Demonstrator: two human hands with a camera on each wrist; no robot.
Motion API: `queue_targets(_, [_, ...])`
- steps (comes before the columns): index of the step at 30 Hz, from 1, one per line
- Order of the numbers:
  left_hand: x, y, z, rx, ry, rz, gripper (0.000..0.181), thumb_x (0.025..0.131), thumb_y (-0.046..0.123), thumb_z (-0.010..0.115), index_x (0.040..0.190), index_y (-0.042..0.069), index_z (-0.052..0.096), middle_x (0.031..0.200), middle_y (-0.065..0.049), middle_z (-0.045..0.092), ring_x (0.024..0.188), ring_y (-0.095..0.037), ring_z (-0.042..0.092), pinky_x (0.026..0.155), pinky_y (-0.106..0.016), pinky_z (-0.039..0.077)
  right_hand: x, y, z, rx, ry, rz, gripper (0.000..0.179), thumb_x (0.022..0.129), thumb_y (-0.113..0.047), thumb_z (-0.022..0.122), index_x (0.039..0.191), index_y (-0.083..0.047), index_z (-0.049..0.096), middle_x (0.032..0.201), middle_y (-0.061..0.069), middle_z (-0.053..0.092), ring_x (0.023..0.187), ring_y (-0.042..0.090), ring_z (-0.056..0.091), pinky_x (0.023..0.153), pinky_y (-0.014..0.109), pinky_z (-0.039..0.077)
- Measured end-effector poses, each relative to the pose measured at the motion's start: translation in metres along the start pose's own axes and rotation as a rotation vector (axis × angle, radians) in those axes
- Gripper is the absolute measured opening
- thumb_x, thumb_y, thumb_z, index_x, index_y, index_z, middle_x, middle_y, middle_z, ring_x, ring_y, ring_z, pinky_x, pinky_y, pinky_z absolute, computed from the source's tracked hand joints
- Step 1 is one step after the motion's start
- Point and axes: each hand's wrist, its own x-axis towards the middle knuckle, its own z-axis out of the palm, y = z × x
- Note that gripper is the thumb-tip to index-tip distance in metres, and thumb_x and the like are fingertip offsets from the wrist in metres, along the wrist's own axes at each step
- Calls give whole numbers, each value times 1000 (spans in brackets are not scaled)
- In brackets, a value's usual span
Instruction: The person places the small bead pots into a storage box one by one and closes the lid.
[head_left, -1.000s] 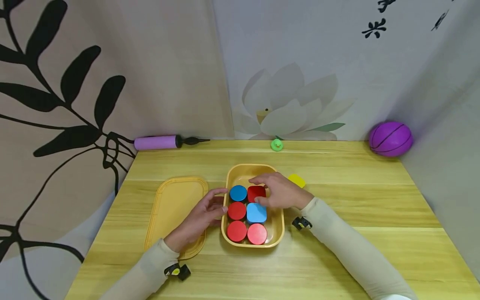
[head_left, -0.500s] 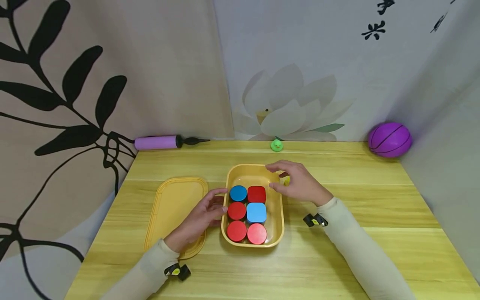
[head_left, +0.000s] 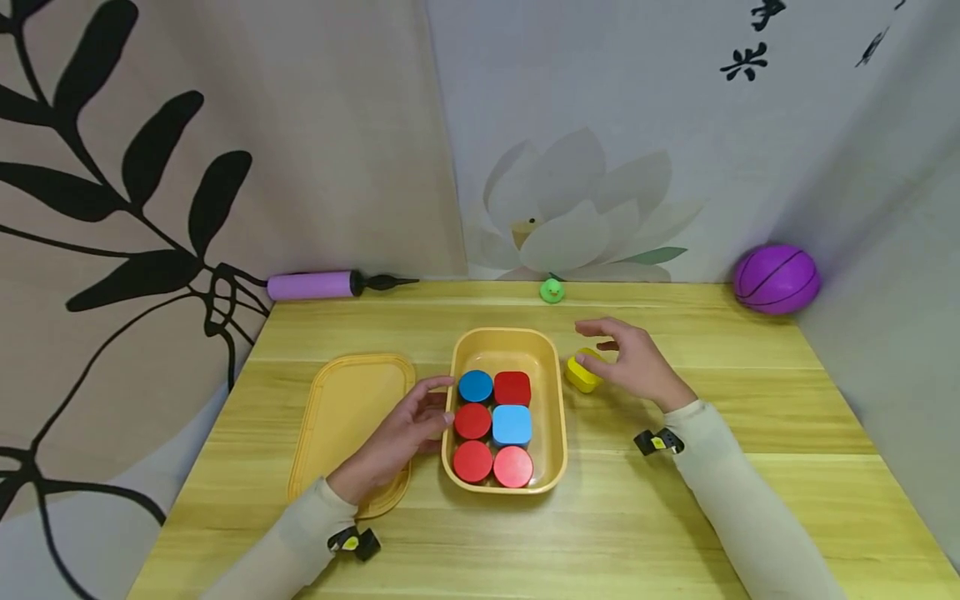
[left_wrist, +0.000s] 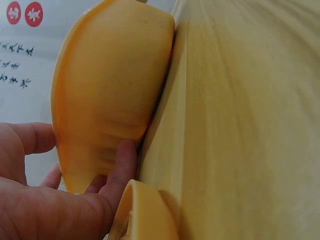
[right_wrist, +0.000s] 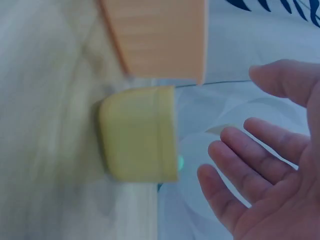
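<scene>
Dark writing (head_left: 744, 62) on the wall is too stylised to read. The right hand (head_left: 630, 362) is spread beside the yellow block (head_left: 581, 377), which sits on the desk (head_left: 637, 517) just off the box (head_left: 542, 348)'s right edge; the left hand (head_left: 397, 429), fingers loosely bent, touches its left edge, and bare box floor shows beyond six blocks (head_left: 512, 425).

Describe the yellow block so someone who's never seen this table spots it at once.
On the wooden table, find the open orange box holding six red and blue blocks. Just right of it, by the right hand, sits the yellow block: the only block outside the box and the only yellow one.
</scene>
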Motion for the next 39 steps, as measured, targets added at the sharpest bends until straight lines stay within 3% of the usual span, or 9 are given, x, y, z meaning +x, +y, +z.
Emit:
queue_targets(12, [1, 1, -1, 8, -12, 2, 57, 107, 29, 64, 159, 32, 39, 159, -13, 44, 137, -30, 54, 99, -44, 59, -19, 27, 5, 39, -78, 132, 63, 97, -22, 79, 149, 1, 54, 150, 19, 59, 137, 38, 58, 110, 54, 53])
queue_targets(28, [2, 0, -2, 0, -16, -1, 58, 107, 29, 65, 158, 32, 39, 157, -15, 45, 134, -30, 56, 97, -44, 60, -24, 33, 10, -38, -129, 185, 78, 95, -27, 82, 157, 0, 44, 153, 21, 56, 126, 37, 66, 109, 55, 53])
queue_targets(39, [0, 0, -1, 0, -21, 1, 58, 108, 27, 63, 160, 29, 37, 156, -18, 44, 132, -29, 56, 96, -42, 60, -25, 32, 12, -45, -109, 174, 73, 96, -22, 81, 156, 1, 46, 150, 23, 58, 121, 36, 69, 102, 50, 58])
